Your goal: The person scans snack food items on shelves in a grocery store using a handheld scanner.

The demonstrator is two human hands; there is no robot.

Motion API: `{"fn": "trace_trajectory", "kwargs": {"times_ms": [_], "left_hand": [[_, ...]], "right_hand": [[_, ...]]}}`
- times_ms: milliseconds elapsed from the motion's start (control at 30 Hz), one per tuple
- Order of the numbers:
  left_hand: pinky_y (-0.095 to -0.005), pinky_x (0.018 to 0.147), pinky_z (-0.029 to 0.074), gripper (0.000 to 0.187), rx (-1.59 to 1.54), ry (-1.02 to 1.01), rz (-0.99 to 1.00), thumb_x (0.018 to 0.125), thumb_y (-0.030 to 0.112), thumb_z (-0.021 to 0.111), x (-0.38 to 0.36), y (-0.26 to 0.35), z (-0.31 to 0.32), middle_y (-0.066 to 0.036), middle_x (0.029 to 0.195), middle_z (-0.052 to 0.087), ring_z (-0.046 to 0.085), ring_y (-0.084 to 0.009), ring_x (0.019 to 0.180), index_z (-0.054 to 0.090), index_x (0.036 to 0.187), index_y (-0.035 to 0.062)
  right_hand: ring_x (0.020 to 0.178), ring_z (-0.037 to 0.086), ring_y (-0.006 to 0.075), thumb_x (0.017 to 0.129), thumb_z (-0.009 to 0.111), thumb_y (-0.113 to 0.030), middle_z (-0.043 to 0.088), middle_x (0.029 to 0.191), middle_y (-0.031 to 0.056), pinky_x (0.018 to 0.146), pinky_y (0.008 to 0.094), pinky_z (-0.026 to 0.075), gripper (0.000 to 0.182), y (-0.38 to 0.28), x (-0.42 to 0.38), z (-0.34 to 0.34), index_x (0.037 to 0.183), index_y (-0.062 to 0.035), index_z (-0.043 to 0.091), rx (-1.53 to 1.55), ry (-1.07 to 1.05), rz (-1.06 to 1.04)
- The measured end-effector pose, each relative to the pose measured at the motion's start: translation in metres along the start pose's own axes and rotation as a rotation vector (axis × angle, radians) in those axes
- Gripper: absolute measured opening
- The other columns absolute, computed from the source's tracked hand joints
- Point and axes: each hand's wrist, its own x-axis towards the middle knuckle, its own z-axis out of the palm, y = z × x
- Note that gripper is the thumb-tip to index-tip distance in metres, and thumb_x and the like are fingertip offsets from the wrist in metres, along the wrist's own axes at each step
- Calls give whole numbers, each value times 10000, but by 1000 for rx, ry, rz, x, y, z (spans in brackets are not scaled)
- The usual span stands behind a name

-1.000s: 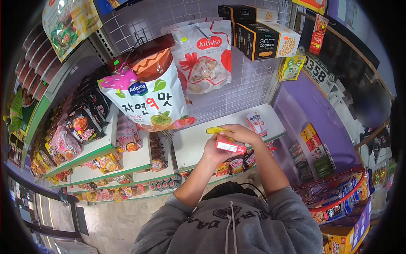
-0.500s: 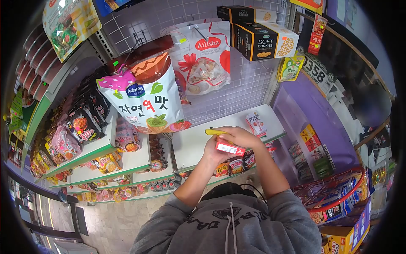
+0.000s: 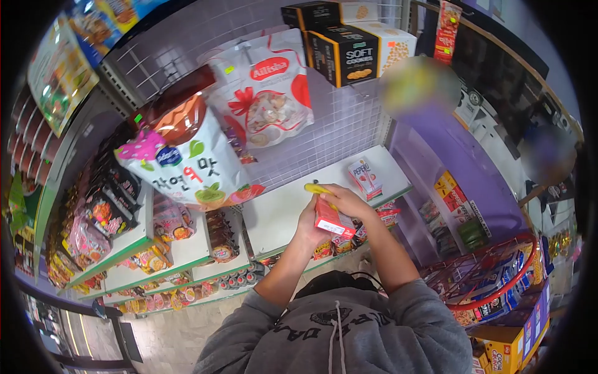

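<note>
My left hand [image 3: 306, 223] is wrapped around a small red snack box [image 3: 334, 218] from the left side. The box's white printed end faces me. Over the top of the box lies my right hand [image 3: 350, 202], its fingers closed around a slim yellow tool [image 3: 319, 188]. The tool's kind is hard to make out, and its lower part is hidden by the fingers. Just beyond my right hand, white and red Pepero boxes [image 3: 364, 178] stand on the white shelf [image 3: 274, 225].
A large Adorae snack bag [image 3: 193, 165] and an Ailisha bag [image 3: 268, 100] hang from the wire grid. Black Soft Cookies boxes [image 3: 346, 56] are stacked above. Noodle packs [image 3: 112, 209] fill shelves at left. A red wire basket [image 3: 498, 299] stands at right.
The view has shifted, so the shelves and bags appear further left. The red box has tipped, showing more of its red face. Both hands keep their hold.
</note>
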Motion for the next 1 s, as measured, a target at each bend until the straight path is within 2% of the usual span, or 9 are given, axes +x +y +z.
{"fn": "trace_trajectory", "kwargs": {"times_ms": [167,267,400,433,567,633,833,933,1000], "left_hand": [[-472,898,453,471,148,-45,-22,955,468,426,64,-13,-21,-107,1143,580,568,-272,1017,498,1220,85],[-478,908,436,524,356,198,44,901,514,511,103,-17,-23,-109,1087,582,560,-271,974,507,1201,85],[-664,888,338,584,711,495,4,752,505,687,172,-30,-28,-104,979,569,535,-323,968,529,1119,79],[-519,719,497,590,705,396,2,737,352,755,198,-31,-39,-133,1039,540,549,-266,937,481,1166,55],[-532,673,558,915,737,540,61,631,251,841,307,-48,-63,-199,1258,357,521,-347,1074,286,1308,-10],[-539,708,575,1050,786,685,152,591,243,864,328,-61,-32,-217,1388,128,511,-367,1098,189,1347,-31],[-501,977,400,1143,1343,1139,189,528,508,834,414,-64,-41,-235,1276,339,412,-389,1192,237,1345,-23],[-498,946,426,1068,1361,1249,114,526,494,842,429,-66,-35,-214,1241,357,432,-369,1161,290,1294,-2],[-505,923,441,1030,1385,1271,91,532,466,850,442,-69,-40,-190,1241,348,433,-372,1153,302,1273,8]], "right_hand": [[943,600,401,911,480,-368,631,990,237,812,465,470,369,104,-9,-5,1117,-86,598,-153,368,348],[938,600,409,894,486,-362,635,965,240,808,488,467,359,145,-43,-20,1078,-79,606,-268,441,615],[952,600,402,880,490,-357,633,999,237,824,505,459,365,232,-84,-42,1073,-69,607,-190,577,745],[955,600,402,878,491,-357,632,1006,236,828,509,457,368,246,-91,-49,1071,-66,607,-178,619,770],[983,597,400,861,527,-347,634,1023,228,842,485,463,375,292,-119,-92,1104,-72,606,-143,672,945],[978,600,407,845,555,-352,640,1014,222,833,489,469,393,296,-133,-119,1134,-89,599,-137,707,945],[909,624,411,803,627,-386,654,951,237,784,507,491,674,295,-151,-194,1393,-197,363,-250,805,1064],[896,635,401,810,619,-387,653,971,230,776,501,499,717,297,-143,-233,1426,-201,304,-348,783,1121],[893,641,393,823,587,-306,651,986,223,773,489,506,552,310,-138,-258,1320,-115,440,-411,760,1156]]}}
